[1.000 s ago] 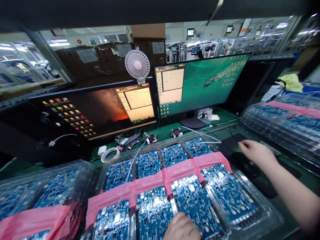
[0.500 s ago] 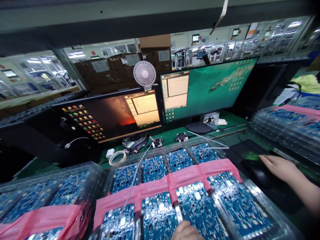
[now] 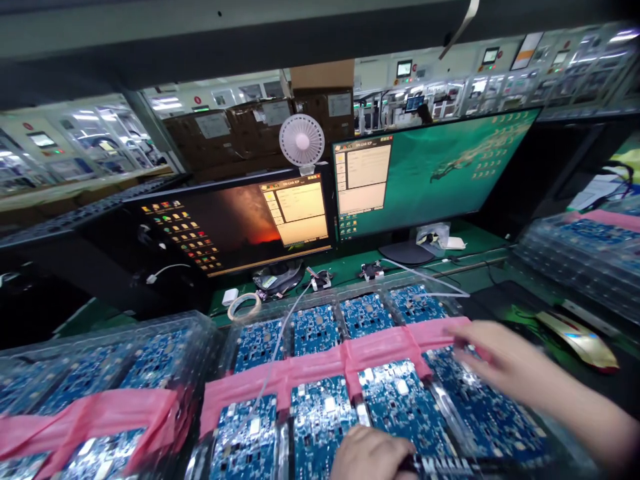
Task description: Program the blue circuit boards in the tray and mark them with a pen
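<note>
My left hand [image 3: 373, 453] is closed at the bottom centre, over the lower blue circuit boards [image 3: 325, 417]; a dark object [image 3: 425, 465] sticks out to its right, too blurred to name. Blurred by motion, my right hand [image 3: 485, 350] reaches in from the right, thumb and fingers apart, over the right end of the pink strip [image 3: 315, 365] and the rightmost lower board [image 3: 490, 413]. The boards lie in two rows in a clear plastic tray [image 3: 225, 347], with the strip running across between the rows.
Two monitors [image 3: 240, 233] [image 3: 435, 173] stand behind, with a small white fan [image 3: 301, 140] between. Boards in stacked trays flank both sides [image 3: 155, 360] [image 3: 580, 257]. A tape roll [image 3: 245, 307], thin white cable [image 3: 283, 333] and gold mouse [image 3: 577, 340] lie nearby.
My right hand has moved left from the mouse area to above the tray, uncovering the gold mouse. More of my left hand shows, with a dark object beside it. The view has shifted slightly.
</note>
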A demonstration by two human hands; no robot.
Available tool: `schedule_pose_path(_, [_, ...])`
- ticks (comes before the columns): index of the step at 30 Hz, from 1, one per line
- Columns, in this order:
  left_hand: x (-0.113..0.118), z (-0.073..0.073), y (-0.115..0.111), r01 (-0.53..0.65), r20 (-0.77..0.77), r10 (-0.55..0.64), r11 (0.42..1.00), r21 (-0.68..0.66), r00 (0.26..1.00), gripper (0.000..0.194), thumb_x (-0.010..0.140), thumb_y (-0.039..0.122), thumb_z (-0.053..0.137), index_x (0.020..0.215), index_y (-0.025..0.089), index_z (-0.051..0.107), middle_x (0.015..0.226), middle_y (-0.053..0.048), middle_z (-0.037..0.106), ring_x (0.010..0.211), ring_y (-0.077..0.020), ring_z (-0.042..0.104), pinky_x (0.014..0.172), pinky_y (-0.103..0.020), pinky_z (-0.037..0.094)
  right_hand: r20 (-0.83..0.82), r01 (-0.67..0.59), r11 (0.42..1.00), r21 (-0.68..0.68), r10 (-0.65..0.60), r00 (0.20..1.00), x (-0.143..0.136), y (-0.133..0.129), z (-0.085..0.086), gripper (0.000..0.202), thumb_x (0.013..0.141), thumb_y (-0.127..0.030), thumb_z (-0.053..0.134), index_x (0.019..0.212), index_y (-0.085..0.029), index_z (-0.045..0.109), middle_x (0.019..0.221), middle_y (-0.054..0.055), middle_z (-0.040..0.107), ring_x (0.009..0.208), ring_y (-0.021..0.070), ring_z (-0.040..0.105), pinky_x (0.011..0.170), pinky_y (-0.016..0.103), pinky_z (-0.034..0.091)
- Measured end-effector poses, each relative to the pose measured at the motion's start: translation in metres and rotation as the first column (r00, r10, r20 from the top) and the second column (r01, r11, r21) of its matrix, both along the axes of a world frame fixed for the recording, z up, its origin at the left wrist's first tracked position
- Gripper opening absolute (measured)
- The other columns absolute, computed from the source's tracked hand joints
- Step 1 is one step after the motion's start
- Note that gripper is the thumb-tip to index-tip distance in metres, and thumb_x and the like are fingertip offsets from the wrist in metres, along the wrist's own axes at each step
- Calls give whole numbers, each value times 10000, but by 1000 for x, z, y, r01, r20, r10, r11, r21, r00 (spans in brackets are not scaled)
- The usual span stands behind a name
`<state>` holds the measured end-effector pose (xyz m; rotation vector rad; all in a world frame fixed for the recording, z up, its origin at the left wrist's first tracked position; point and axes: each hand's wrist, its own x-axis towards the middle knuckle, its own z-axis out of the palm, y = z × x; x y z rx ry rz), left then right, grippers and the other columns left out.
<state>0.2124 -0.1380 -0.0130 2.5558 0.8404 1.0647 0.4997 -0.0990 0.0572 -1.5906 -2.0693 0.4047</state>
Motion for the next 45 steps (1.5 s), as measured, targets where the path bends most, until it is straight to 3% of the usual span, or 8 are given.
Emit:
schedule_pose_path(3, [-9,18,-2,-73,-133,59,992,-104,989,429,862,469,198,963,222,534,682,-4,576,632,-119,529,597,-229,414,-104,-393,893,-219,379,919,-72,-27,28,375,668,-357,606,1018,-276,500,941,49,572,825,189,531,673,294,444])
schedule_pose_path(7, [-15,28,-10,-129,-262,100,987,-95,960,445,854,477,210,849,174,536,687,-27,558,636,-130,519,592,-232,418,-184,-522,852,-34,508,841,-119,-41,34,246,786,-422,429,788,-217,565,689,36,599,658,155,545,610,270,431])
schedule_pose_path(11, [-7,21,-11,-165,-314,155,986,-8,937,465,824,522,268,651,175,526,563,-7,534,535,-126,503,499,-233,380,-98,-586,793,163,605,791,-126,-34,3,618,852,-492,100,621,-216,602,448,36,543,432,128,492,432,246,362])
schedule_pose_path(15, [5,23,-12,-183,-334,211,976,114,919,570,792,575,272,433,170,450,343,0,401,338,-117,424,349,-275,197,-119,-618,785,36,617,778,-121,-38,-21,560,824,-530,191,617,-261,637,455,42,563,435,142,504,411,253,361])
schedule_pose_path(22, [-9,55,-26,-144,-227,123,986,-80,966,702,783,636,63,421,163,436,337,-9,383,332,-89,402,370,-256,167,-334,-740,669,-75,682,651,-124,-46,3,331,767,-522,347,858,-374,629,622,46,623,582,206,567,505,315,427])
schedule_pose_path(29, [-67,90,-51,-475,-227,430,855,-208,874,380,811,453,287,798,146,510,694,-62,542,649,-174,512,572,-306,409,-517,-279,957,-78,200,832,-144,-48,38,283,813,-380,349,830,-315,624,745,58,618,681,211,580,563,321,464])
schedule_pose_path(38, [-116,59,-72,-713,-401,620,687,-139,675,199,833,215,325,918,157,496,824,-61,570,754,-181,548,667,-330,438,-546,-369,841,-396,107,831,-277,-5,-7,147,701,-244,447,773,-215,572,725,-12,618,678,154,574,627,276,463])
schedule_pose_path(45, [-117,49,-73,-736,-489,588,651,-187,644,181,839,228,320,863,185,494,727,-25,572,652,-171,555,569,-305,414,-478,-334,864,-377,128,869,-303,-3,-12,159,715,-245,462,771,-179,596,780,6,630,743,157,575,683,270,444])
